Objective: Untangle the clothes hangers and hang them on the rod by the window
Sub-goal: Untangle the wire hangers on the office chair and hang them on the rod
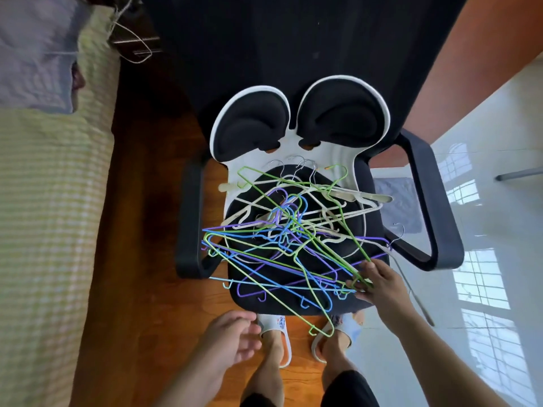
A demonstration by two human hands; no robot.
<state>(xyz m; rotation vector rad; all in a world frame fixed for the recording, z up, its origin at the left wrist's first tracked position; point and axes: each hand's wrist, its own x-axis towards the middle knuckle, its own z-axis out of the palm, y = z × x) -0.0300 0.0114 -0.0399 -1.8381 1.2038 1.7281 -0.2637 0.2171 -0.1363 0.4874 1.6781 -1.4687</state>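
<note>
A tangled heap of wire and plastic hangers (289, 230) in green, blue, purple and cream covers the black seat of an office chair (296, 304). My right hand (373, 282) is at the heap's right front corner, its fingers pinched on a green hanger (338, 230) that runs up across the pile. My left hand (232, 337) hovers palm-up below the seat's front left edge, fingers apart and holding nothing. The rod and the window are out of view.
The chair has two black armrests (189, 218) and a white split backrest (296, 121). A bed with a checked cover (44, 230) lies to the left. My feet in white slippers (279, 333) stand on the wooden floor below the seat. Glossy white tiles (484, 259) lie to the right.
</note>
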